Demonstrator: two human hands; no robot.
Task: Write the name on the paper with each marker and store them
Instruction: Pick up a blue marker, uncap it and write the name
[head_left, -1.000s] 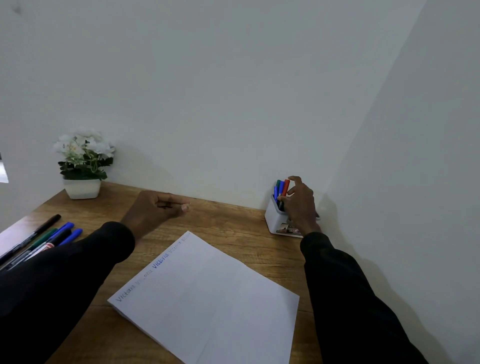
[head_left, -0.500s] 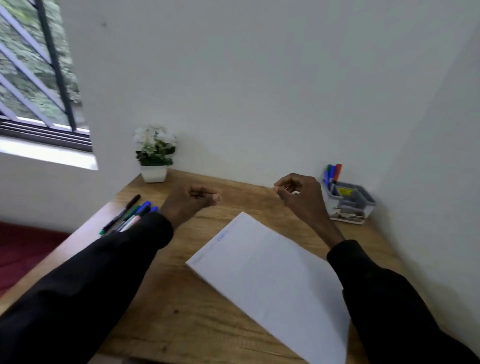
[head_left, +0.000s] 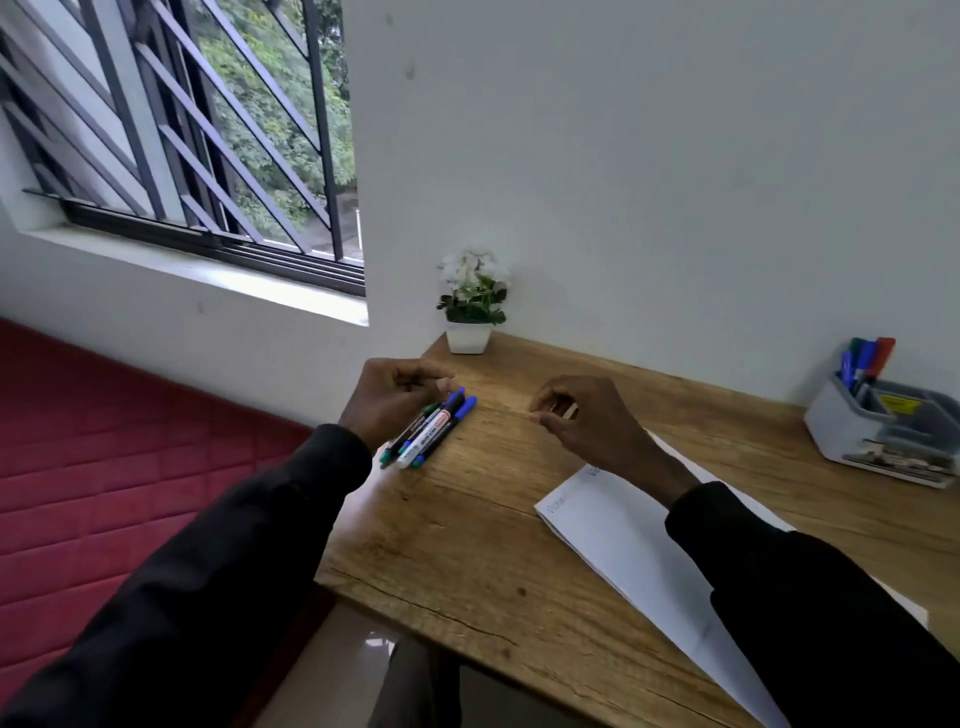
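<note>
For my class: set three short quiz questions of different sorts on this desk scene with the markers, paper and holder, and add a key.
1. True or false: the left hand hovers over the loose markers.
2. Where does the grey holder stand? A) far right of the desk B) by the plant pot C) on the paper
3. Fill in: the right hand holds ____.

Key: 1 true. 2 A. 3 nothing: its fingers are curled and empty, above the desk near the paper.
</note>
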